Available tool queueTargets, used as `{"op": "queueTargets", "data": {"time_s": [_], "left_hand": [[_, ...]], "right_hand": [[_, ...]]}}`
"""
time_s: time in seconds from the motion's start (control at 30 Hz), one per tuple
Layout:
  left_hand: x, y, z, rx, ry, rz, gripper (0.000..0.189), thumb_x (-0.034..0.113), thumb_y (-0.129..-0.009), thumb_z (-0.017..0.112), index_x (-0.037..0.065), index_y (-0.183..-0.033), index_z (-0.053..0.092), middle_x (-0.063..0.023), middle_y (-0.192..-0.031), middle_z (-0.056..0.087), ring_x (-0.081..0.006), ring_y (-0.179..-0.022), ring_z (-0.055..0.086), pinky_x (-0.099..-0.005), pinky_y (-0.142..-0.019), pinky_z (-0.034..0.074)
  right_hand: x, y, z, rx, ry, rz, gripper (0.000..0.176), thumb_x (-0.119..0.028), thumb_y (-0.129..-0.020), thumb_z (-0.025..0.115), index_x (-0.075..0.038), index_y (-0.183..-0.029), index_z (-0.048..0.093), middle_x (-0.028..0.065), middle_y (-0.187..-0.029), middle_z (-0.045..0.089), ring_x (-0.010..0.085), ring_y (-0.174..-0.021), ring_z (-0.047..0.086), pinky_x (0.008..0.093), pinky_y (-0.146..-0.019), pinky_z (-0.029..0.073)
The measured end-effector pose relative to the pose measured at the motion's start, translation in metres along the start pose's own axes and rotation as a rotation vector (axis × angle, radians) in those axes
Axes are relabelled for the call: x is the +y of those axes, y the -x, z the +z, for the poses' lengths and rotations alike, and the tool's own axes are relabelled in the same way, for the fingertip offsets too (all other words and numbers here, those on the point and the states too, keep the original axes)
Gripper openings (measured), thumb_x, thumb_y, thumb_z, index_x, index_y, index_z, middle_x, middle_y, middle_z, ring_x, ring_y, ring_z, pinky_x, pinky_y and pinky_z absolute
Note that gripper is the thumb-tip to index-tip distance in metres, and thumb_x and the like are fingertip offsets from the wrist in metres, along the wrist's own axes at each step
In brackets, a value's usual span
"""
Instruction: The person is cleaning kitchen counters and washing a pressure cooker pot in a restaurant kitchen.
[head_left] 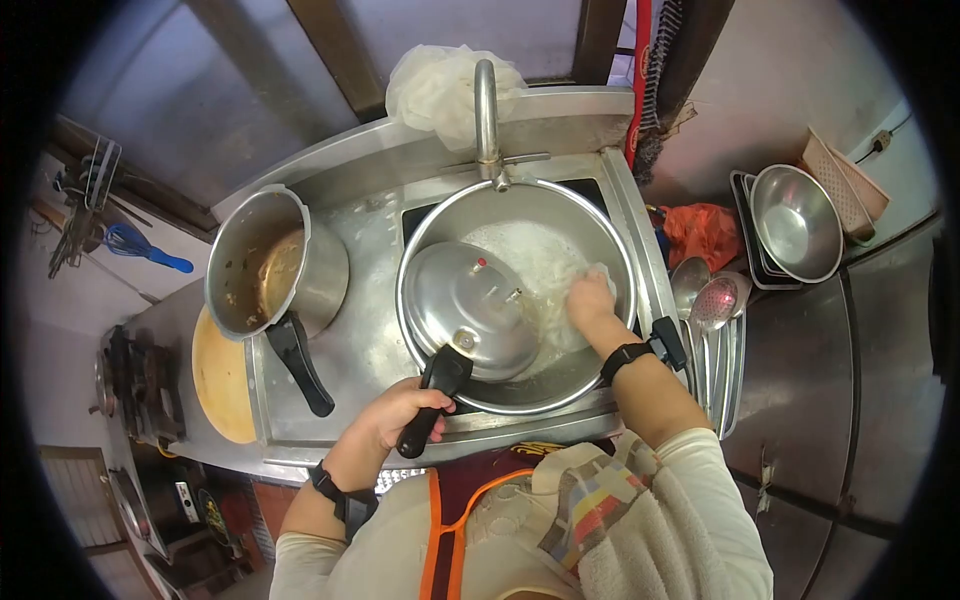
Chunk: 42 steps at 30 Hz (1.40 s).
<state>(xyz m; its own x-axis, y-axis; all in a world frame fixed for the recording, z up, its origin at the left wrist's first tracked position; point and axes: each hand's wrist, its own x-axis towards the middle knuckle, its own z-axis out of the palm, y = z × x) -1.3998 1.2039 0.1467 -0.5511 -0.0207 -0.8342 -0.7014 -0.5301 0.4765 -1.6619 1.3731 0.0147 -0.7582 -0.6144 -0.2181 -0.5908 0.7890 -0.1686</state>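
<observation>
My left hand [405, 415] is closed around the black handle of a metal pressure cooker lid [465, 290]. The lid lies tilted inside a large round steel basin [622, 255], its domed side with a red button facing up. Foamy water [530, 250] fills part of the basin. At the basin's right side, my right hand [592, 298] dips into the suds, fingers bent around a pale, net-like scrubber [568, 325]. Foam and the hand itself partly hide it. The right hand is apart from the lid.
A pressure cooker pot [325, 270] with brown residue inside leans on the left counter beside a round wooden board [222, 375]. A faucet [487, 120] rises behind the basin, near bunched white netting [445, 95]. To the right are ladles [713, 305] and a steel bowl [797, 222].
</observation>
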Motion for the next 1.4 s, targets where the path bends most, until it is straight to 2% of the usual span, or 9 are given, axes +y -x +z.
{"op": "queueTargets", "data": {"time_s": [0.07, 0.27, 0.4, 0.57, 0.67, 0.9, 1.13, 1.27, 1.4], "left_hand": [[-0.005, -0.006, -0.005, -0.033, -0.027, -0.020, 0.033, 0.008, -0.073, 0.060, -0.002, -0.103, 0.049, -0.0090, -0.080, 0.055, -0.0142, -0.052, 0.053, -0.0264, -0.041, 0.045], [-0.020, -0.023, -0.023, -0.087, 0.020, -0.044, 0.031, 0.007, -0.072, 0.059, 0.000, -0.101, 0.052, -0.0070, -0.076, 0.054, -0.0123, -0.049, 0.051, -0.0242, -0.039, 0.042], [-0.013, -0.015, -0.002, -0.078, 0.012, -0.048, 0.032, 0.005, -0.071, 0.059, 0.000, -0.102, 0.053, -0.0053, -0.064, 0.053, -0.0121, -0.045, 0.049, -0.0239, -0.038, 0.040], [-0.021, -0.023, -0.002, -0.055, -0.036, -0.050, 0.035, 0.002, -0.069, 0.059, 0.002, -0.104, 0.053, -0.0047, -0.057, 0.051, -0.0126, -0.042, 0.047, -0.0250, -0.039, 0.039], [-0.020, -0.022, 0.004, -0.041, -0.062, -0.023, 0.036, 0.001, -0.069, 0.059, 0.002, -0.104, 0.053, -0.0050, -0.059, 0.051, -0.0124, -0.043, 0.048, -0.0254, -0.040, 0.040], [-0.026, -0.027, 0.002, -0.033, -0.086, -0.021, 0.037, 0.001, -0.070, 0.058, 0.000, -0.106, 0.052, -0.0040, -0.059, 0.051, -0.0115, -0.043, 0.047, -0.0253, -0.040, 0.040], [-0.019, -0.028, 0.003, -0.119, 0.064, 0.012, 0.040, 0.003, -0.071, 0.057, -0.002, -0.110, 0.051, -0.0020, -0.057, 0.048, -0.0103, -0.043, 0.046, -0.0231, -0.039, 0.039], [-0.019, -0.026, 0.001, -0.150, 0.134, 0.002, 0.042, 0.003, -0.070, 0.057, -0.004, -0.110, 0.050, -0.0025, -0.056, 0.048, -0.0106, -0.041, 0.046, -0.0227, -0.037, 0.038], [-0.017, -0.022, -0.004, -0.198, 0.154, -0.005, 0.043, 0.003, -0.069, 0.058, -0.004, -0.111, 0.048, -0.0030, -0.056, 0.048, -0.0108, -0.041, 0.047, -0.0231, -0.037, 0.040]], "right_hand": [[-0.009, 0.011, 0.024, 0.423, 0.073, -0.019, 0.024, -0.014, -0.074, 0.051, -0.001, -0.086, 0.066, 0.0196, -0.090, 0.063, 0.0300, -0.093, 0.059, 0.0380, -0.082, 0.045], [-0.010, 0.001, 0.020, -0.409, -0.181, -0.065, 0.027, -0.018, -0.075, 0.051, 0.003, -0.089, 0.061, 0.0227, -0.084, 0.062, 0.0354, -0.082, 0.061, 0.0407, -0.076, 0.047], [-0.098, 0.054, -0.069, -0.118, -0.697, -0.034, 0.032, -0.028, -0.076, 0.055, -0.003, -0.095, 0.062, 0.0217, -0.085, 0.062, 0.0359, -0.082, 0.060, 0.0408, -0.074, 0.048], [-0.158, 0.045, -0.037, 0.355, -0.481, -0.685, 0.036, -0.027, -0.083, 0.052, -0.007, -0.112, 0.055, 0.0156, -0.121, 0.050, 0.0286, -0.118, 0.043, 0.0496, -0.099, 0.029], [-0.163, 0.004, -0.010, 0.285, -0.443, -0.644, 0.038, -0.026, -0.086, 0.049, -0.006, -0.117, 0.051, 0.0147, -0.128, 0.043, 0.0271, -0.126, 0.032, 0.0539, -0.104, 0.018], [-0.141, -0.039, -0.006, 0.353, 0.007, -0.482, 0.033, -0.015, -0.083, 0.046, -0.001, -0.113, 0.052, 0.0144, -0.119, 0.052, 0.0288, -0.115, 0.046, 0.0529, -0.099, 0.027], [-0.112, 0.050, -0.002, 0.270, -0.664, -0.808, 0.025, -0.004, -0.079, 0.048, -0.001, -0.101, 0.060, 0.0171, -0.110, 0.056, 0.0316, -0.102, 0.052, 0.0386, -0.089, 0.041], [-0.040, 0.032, 0.011, 0.392, -0.633, -0.471, 0.023, -0.002, -0.075, 0.048, -0.001, -0.094, 0.061, 0.0191, -0.096, 0.060, 0.0337, -0.092, 0.056, 0.0396, -0.087, 0.043], [0.006, 0.004, 0.016, -0.038, -0.360, -0.187, 0.021, -0.009, -0.079, 0.050, 0.000, -0.093, 0.062, 0.0202, -0.095, 0.060, 0.0351, -0.094, 0.055, 0.0393, -0.086, 0.043]]}}
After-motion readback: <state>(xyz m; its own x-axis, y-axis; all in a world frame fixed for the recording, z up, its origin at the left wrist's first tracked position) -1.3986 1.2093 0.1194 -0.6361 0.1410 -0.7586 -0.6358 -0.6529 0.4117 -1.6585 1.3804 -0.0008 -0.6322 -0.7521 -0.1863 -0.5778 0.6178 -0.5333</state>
